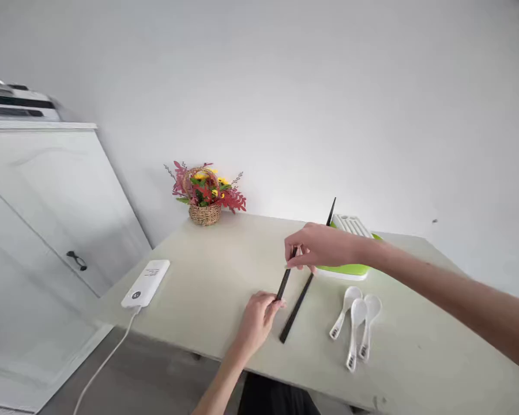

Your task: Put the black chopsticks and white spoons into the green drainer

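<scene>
A dark chopstick (284, 283) slants over the table between my two hands. My left hand (258, 320) pinches its lower end, and higher up my right hand (306, 248) has its fingers closed round it. Just to the right lies another dark chopstick (296, 308), its upper part passing behind my right hand. A dark pointed tip (331, 211) shows beyond that hand; whether it belongs to the same stick I cannot tell. Behind my right forearm stands a green and white rack (346, 269), partly covered by the arm. Three white spoons (358, 312) rest on the table in front of it.
On the table's far left, a flower basket (205, 214) stands near the wall. A white power bank (146, 283) with a cable (108, 358) lies by the left edge. A white cabinet (47, 230) is left of the table (225, 262).
</scene>
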